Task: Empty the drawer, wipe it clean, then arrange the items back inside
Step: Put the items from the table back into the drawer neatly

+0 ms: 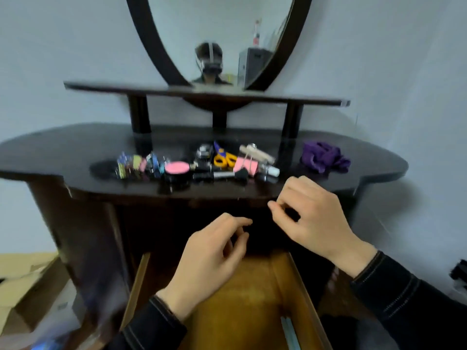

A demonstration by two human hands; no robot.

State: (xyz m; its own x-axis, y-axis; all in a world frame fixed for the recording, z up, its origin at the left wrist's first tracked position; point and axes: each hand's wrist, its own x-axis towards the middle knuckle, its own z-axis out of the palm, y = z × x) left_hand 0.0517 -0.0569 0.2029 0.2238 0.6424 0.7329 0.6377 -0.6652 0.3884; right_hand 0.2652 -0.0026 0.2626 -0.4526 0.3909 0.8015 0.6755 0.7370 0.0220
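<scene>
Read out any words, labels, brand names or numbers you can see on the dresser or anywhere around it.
No text can be read: the whole picture is motion-blurred.
Reflected bottle: red label, too blurred to read.
Cardboard box: pale patch, perhaps a sticker, too blurred to read.

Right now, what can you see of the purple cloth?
The purple cloth is soft-looking fabric, crumpled into a loose heap on the right part of the dark tabletop. It lies apart from the pile of small items to its left. The right hand, nearer the camera, does not touch it.
</scene>
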